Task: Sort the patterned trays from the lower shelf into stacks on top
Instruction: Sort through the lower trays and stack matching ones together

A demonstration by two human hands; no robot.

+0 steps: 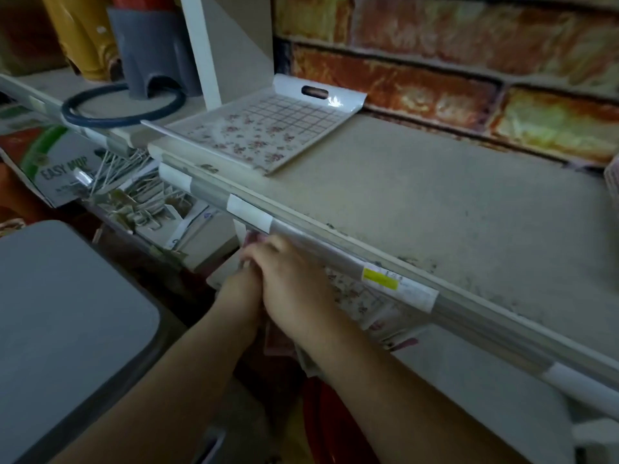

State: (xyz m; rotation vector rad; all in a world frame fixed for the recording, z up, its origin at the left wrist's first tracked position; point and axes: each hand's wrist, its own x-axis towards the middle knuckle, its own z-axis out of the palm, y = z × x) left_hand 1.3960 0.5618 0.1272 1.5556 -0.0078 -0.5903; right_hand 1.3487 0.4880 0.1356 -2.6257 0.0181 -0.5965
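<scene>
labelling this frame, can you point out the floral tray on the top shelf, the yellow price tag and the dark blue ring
floral tray (264, 135): head view, middle of its patterned base
yellow price tag (380, 278): head view, centre of the yellow label on the shelf's front rail
dark blue ring (100, 120): head view, its near front arc

This looks like a household goods shop. The long dusty shelf (435, 202) has a clear price rail (335, 252) along its front edge, with white paper tags and a yellow-marked price label (398, 284) slotted into it. Goods lie in multiples: a flowered tray (264, 132) on top, more flowered trays (361, 306) below, a boxed "EASY MOP" (57, 162), and packets of wire clips (134, 192). Behind runs brick-pattern wallpaper (469, 61), and a white upright (201, 51) divides the shelving bays
</scene>
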